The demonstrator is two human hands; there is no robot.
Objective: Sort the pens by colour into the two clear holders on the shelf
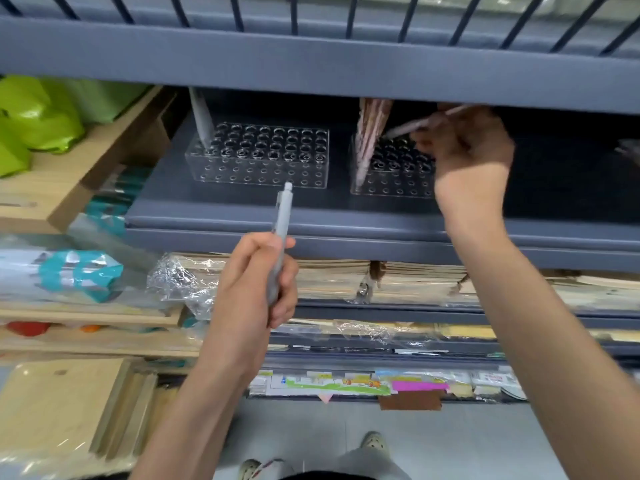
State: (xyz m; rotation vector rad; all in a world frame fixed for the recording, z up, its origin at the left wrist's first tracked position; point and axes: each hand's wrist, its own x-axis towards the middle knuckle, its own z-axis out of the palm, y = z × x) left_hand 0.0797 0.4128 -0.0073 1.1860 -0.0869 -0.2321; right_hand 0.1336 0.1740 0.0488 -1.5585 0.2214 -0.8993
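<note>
Single head view, forward and down, close on the shelf [346, 216].

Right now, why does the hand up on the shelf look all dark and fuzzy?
In the head view, the right hand sits in the upper shelf's shadow and is motion-blurred, its pink pen smeared; the left hand with the grey pen is lit and sharper.

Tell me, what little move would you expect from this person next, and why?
Probably the right hand tips its pink pen down into a free hole of the right holder, since the pen hovers just above it beside the other pink pens. The left hand holds a grey pen below the left holder.
</note>
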